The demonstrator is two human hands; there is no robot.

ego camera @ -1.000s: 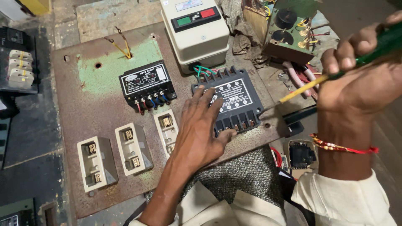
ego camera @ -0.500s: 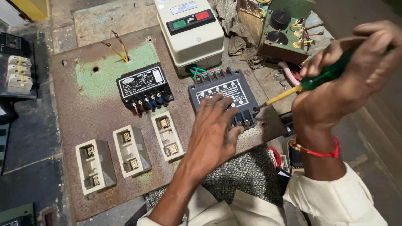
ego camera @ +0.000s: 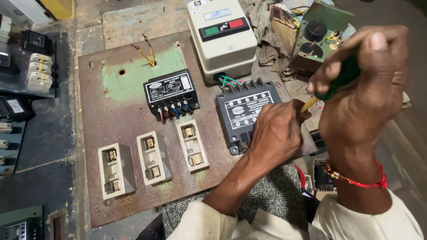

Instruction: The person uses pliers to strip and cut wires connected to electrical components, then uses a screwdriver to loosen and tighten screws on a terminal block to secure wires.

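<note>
Both hands on the job: right hand [ego camera: 360, 84] fisted tight around a green-handled screwdriver [ego camera: 340, 80], yellow shaft angled down to the black relay module [ego camera: 249, 113].
Left hand [ego camera: 278, 133] lies flat across the module's right edge, gripping nothing. Module is matte ribbed plastic, bolted on a rusty steel plate [ego camera: 111, 115].

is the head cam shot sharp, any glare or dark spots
Head view: mostly sharp; the rusty metal panel and black rectangular relay module read clearly. The right hand, close to the lens, looks slightly soft. Mild sheen on the cream starter box; left edge and lower corners fall dark.
</note>
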